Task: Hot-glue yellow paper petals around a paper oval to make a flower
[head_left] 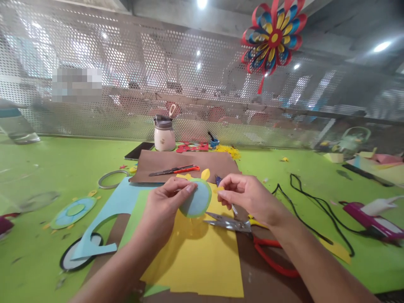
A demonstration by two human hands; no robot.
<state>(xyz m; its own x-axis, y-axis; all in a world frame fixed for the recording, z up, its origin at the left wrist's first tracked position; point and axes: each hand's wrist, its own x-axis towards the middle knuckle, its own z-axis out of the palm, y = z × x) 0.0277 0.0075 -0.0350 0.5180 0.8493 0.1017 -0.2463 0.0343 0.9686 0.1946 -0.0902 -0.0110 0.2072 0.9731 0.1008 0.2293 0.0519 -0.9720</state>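
Observation:
My left hand (168,202) is closed on a blue paper disc with a green rim (198,201), held above a yellow paper sheet (202,256). A yellow petal (205,174) sticks up from the disc's top edge. My right hand (249,195) pinches a small yellow paper piece (220,189) just right of the disc. Below the right hand lie scissors with red handles (246,229).
On the green table (47,168): brown paper (189,162) with an orange-handled tool (176,170), a white bottle (164,134), a phone (139,150), a blue-green paper disc (74,210), a tape ring (112,179), black cord (315,206), a pink glue gun (369,216). A paper flower (273,35) hangs on the mesh wall.

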